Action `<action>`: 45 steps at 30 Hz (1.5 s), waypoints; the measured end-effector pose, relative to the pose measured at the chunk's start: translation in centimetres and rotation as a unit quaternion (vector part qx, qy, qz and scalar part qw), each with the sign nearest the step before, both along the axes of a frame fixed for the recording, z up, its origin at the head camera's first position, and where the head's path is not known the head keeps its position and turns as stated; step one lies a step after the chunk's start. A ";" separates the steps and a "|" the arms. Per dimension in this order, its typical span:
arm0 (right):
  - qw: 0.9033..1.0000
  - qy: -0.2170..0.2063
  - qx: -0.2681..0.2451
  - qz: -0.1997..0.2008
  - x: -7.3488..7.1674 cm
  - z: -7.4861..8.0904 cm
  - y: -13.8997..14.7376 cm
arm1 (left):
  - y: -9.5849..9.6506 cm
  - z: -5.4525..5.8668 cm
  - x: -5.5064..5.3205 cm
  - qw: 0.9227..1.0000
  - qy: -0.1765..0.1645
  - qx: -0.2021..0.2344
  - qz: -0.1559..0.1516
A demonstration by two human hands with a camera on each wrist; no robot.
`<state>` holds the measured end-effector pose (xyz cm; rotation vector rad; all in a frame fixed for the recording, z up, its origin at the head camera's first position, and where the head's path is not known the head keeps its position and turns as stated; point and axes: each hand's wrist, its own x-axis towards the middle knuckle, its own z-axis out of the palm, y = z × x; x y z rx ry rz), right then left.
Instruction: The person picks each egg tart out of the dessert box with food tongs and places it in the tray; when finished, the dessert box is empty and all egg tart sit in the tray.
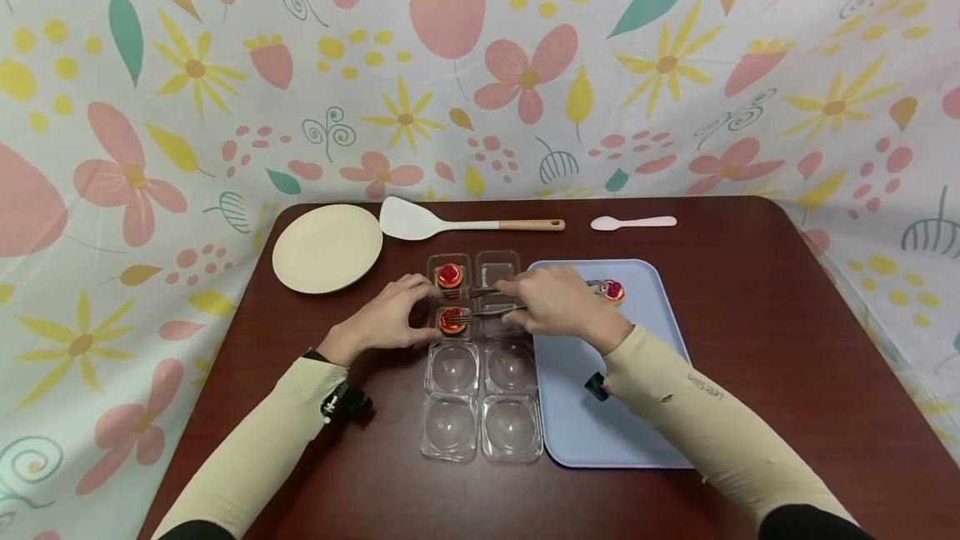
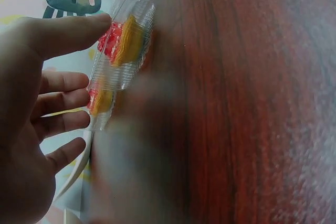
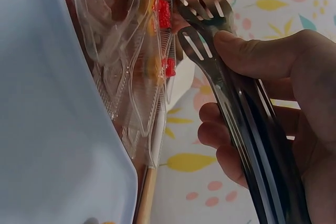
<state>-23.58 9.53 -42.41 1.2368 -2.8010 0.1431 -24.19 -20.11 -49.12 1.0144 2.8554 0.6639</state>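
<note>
A hinged clear plastic container (image 1: 497,267) lies unfolded, its domed lid (image 1: 512,430) toward me. Two red-topped tarts sit in its left compartments: a far tart (image 1: 449,275) and a near tart (image 1: 452,320). My right hand (image 1: 562,302) grips metal tongs (image 3: 244,114) with slotted ends. The tips of the tongs stand slightly apart at the near tart; whether they touch it, I cannot tell. At the container's left edge is my left hand (image 1: 386,315), fingers relaxed and apart, thumb by the near tart's compartment. In the left wrist view it holds nothing.
A blue tray (image 1: 577,432) lies right of the container, with another red-topped tart (image 1: 614,292) near its far edge. Along the back of the table are a cream plate (image 1: 327,248), a white spatula (image 1: 408,219) with a wooden handle and a pink spoon (image 1: 633,223). A patterned cloth hangs behind.
</note>
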 end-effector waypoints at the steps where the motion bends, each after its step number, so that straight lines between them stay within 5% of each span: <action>1: 1.000 -0.001 0.002 0.001 0.0 -0.1 -0.1 | 0.0 0.0 0.0 1.000 0.000 0.000 0.001; 45: 0.997 0.039 0.070 -0.010 0.0 -1.7 -2.8 | 0.5 -0.1 0.5 1.000 0.009 -0.013 0.014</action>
